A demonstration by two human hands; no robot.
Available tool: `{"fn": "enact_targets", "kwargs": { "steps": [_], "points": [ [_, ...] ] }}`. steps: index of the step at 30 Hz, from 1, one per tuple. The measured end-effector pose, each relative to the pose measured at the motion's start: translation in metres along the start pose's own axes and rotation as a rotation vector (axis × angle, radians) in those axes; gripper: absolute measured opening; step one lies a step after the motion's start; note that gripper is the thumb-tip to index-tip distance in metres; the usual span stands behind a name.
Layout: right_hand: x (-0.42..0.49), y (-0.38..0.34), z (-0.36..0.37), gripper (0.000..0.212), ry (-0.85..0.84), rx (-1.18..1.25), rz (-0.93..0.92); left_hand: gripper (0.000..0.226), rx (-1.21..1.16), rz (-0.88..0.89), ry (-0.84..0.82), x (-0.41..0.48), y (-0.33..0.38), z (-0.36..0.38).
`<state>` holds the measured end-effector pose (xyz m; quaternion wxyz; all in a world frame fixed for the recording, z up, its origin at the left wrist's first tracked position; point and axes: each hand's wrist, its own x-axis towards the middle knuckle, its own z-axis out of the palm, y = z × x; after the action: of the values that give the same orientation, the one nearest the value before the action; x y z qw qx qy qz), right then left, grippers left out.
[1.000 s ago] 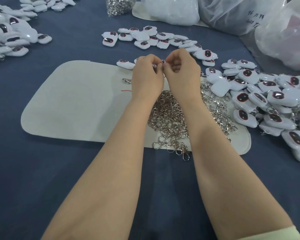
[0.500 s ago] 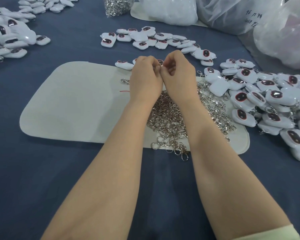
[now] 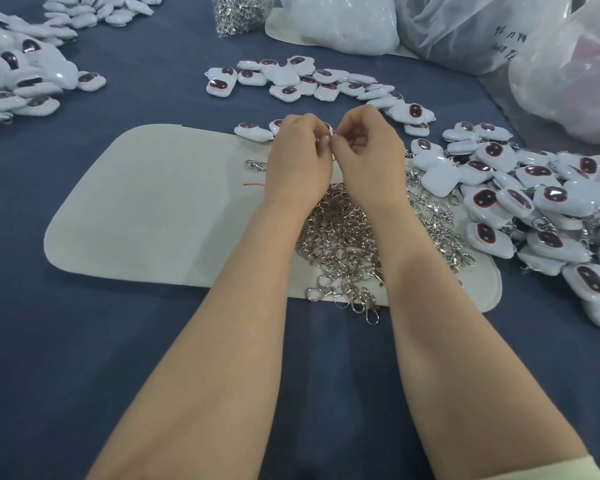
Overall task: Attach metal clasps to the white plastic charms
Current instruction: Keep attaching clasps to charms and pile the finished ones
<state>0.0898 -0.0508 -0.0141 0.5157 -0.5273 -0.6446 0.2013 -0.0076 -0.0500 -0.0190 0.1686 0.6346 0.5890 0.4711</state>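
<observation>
Clasps [image 3: 239, 10] in clear bag [image 3: 224, 28]; left hand [image 3: 300, 159], right hand [image 3: 369, 152] pinch one clasp [image 3: 332, 133].

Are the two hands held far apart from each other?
No, the left hand and right hand meet, pinching a small metal piece between them.

The charms [image 3: 548, 206] were of white plastic, smooth and glossy, each with a dark shiny oval. The clasps [image 3: 343, 244] were of bright silvery metal. The mat [image 3: 146, 209] looked matt and felt-like, the cloth on the desk [image 3: 84, 341] dark blue and matt, the bags [image 3: 568, 74] thin, crinkled plastic.
</observation>
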Motion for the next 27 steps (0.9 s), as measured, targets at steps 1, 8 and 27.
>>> {"fn": "enact_targets", "kwargs": {
  "steps": [1,8,27],
  "points": [
    [0.000,0.000,0.000,0.017,-0.008,-0.005,-0.012,0.015,0.001,-0.006,0.003,0.000,0.000,0.000],
    [0.000,-0.001,-0.003,0.028,-0.028,-0.033,-0.053,0.014,-0.024,-0.020,-0.007,0.000,-0.001,-0.001],
    [0.004,0.011,-0.006,0.012,0.179,-0.081,0.135,0.035,-0.429,-0.187,-0.214,-0.007,0.015,-0.007]
  ]
}}
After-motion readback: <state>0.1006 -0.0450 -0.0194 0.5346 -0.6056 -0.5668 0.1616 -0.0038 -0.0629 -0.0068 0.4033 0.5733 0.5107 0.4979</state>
